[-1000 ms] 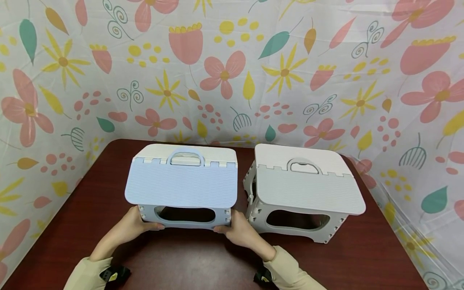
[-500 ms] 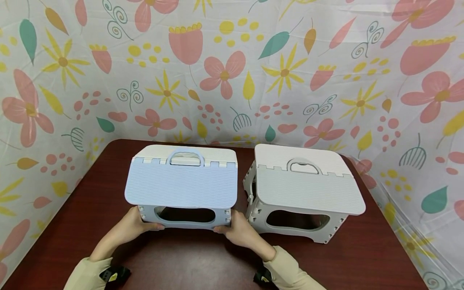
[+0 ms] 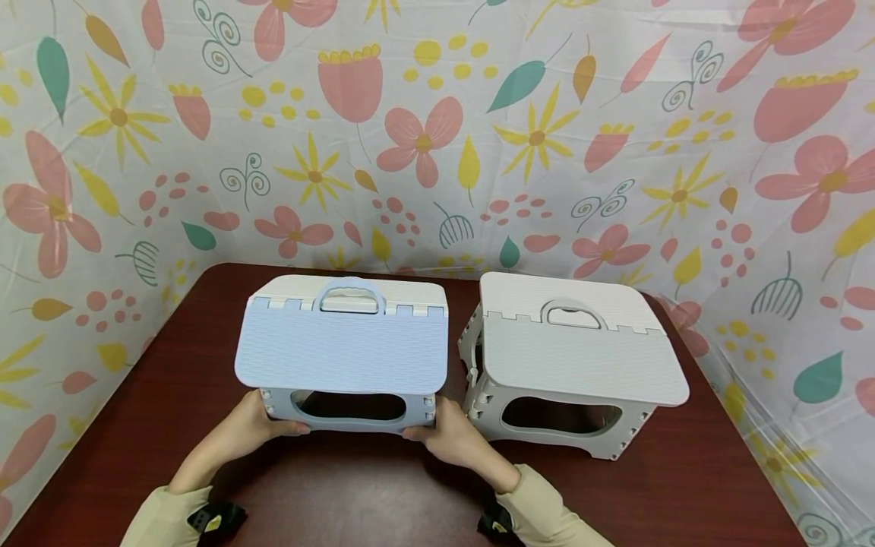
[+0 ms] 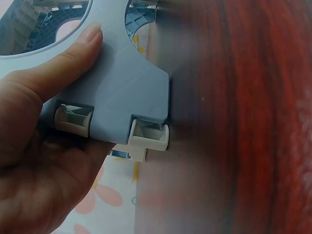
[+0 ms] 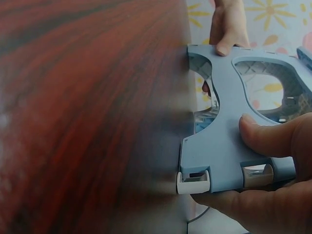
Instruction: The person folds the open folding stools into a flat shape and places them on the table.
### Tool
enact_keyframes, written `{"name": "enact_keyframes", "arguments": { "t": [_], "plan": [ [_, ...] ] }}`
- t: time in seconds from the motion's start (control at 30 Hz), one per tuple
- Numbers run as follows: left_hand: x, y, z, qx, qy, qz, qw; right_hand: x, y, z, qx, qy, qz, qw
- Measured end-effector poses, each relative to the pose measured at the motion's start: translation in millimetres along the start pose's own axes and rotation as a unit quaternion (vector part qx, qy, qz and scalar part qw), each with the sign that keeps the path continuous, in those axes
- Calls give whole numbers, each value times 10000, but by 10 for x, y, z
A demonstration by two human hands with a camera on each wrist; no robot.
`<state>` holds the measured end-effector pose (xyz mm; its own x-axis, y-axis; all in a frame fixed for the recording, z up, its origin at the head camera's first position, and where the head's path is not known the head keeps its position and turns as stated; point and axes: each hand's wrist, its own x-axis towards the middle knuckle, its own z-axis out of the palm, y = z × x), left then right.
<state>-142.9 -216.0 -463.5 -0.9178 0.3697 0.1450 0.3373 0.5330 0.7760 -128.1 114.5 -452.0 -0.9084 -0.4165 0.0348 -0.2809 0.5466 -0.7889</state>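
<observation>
blue folding step stool (image 3: 342, 346) sits just left of the gray folding step stool (image 3: 588, 357) on the table (image 3: 355, 486); left hand (image 3: 256, 420) and right hand (image 3: 450, 433) each have fingers gripping one end of the blue one's legs, probably to keep it level tbh

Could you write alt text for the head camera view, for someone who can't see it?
A person's left-hand grip and right-hand grip hold a blue-and-white stool by its lower sides, at a dark table. A grey-and-white stool stands to its right, before a flowered backdrop.
</observation>
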Motion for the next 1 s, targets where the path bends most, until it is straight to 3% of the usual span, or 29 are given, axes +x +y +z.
{"name": "enact_keyframes", "arguments": {
  "t": [0.37, 1.0],
  "plan": [
    [-5, 0, -3, -103, -44, -61, 9999, -3, -3, 0, -12, -26, 50, 10000],
    [13, -38, 19, -90, 20, 156, 9998, 9, 21, 6, 37, -11, 73, 10000]
  ]
}}
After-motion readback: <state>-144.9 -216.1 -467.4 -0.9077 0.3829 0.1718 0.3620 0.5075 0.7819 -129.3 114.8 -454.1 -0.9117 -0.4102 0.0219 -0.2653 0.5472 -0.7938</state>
